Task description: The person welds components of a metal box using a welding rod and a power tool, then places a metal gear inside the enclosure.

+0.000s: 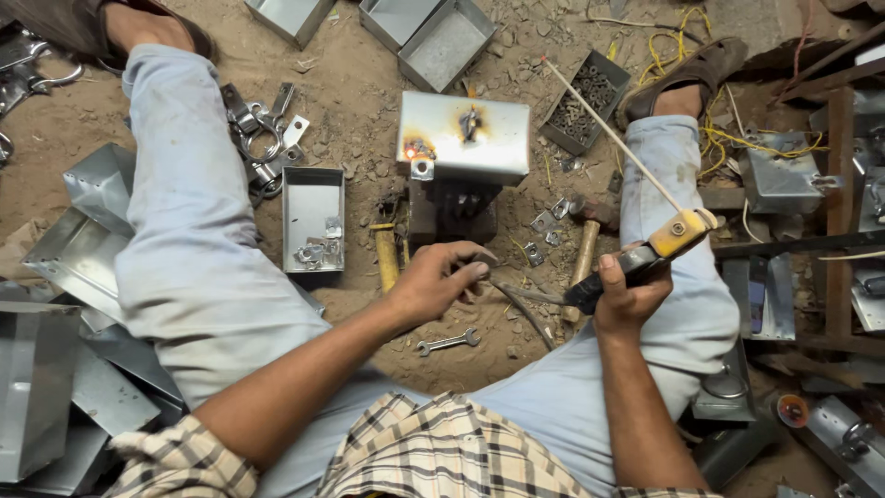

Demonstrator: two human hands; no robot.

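Note:
My right hand (pixel 625 293) grips a welding electrode holder (pixel 666 243) with a yellow jaw, and a long thin rod (pixel 604 129) slants up and left from it. My left hand (pixel 441 277) hovers over the dirt floor just below a dark metal block (pixel 454 210), fingers curled, pinching something too small to make out. On that block rests a shiny metal box (pixel 464 136) with burn marks and a small clip on its near face. A dark cable (pixel 525 309) trails between my hands.
I sit on the ground with my legs spread. An open tray (pixel 313 219) of small clips lies on the left, a box of nuts (pixel 584 100) at upper right. A wrench (pixel 448 342), hammers (pixel 581 263), sheet-metal boxes (pixel 55 369) and yellow wire (pixel 728 138) lie around.

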